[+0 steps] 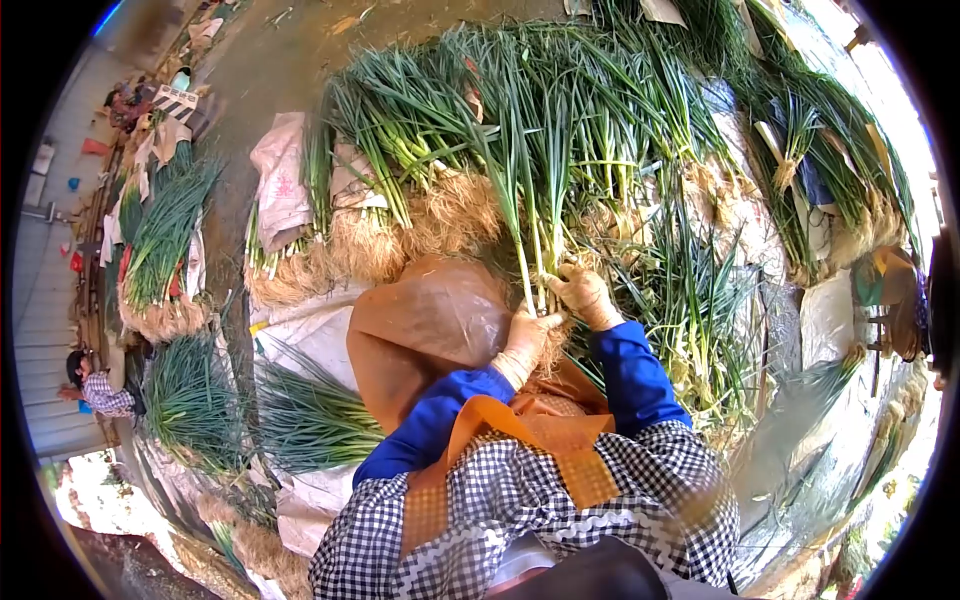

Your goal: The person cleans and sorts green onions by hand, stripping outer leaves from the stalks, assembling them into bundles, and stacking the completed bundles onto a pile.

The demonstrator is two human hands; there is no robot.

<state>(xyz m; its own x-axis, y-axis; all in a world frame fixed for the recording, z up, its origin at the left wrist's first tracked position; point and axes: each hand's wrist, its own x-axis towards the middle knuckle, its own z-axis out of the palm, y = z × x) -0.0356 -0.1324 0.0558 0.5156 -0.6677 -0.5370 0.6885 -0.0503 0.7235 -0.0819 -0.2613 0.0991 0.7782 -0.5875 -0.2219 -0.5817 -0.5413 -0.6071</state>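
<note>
A few long scallions stand upright in front of my chest, white stems toward me and green leaves pointing away. My gloved left hand is closed around their lower stems, just above the brown roots. On the right, my gloved right hand has its fingers curled and pinched against the same stems; its fingertips are partly hidden. An orange-brown plastic apron spreads over my lap under the left hand. Loose scallions and stripped, yellowish leaves lie in a heap beside my right hand.
Scallion bundles with bushy roots lie in a row ahead. More scallions lie on pale sacking at left. A person sits at the far left; another is partly visible at far right. Wet floor shows beyond.
</note>
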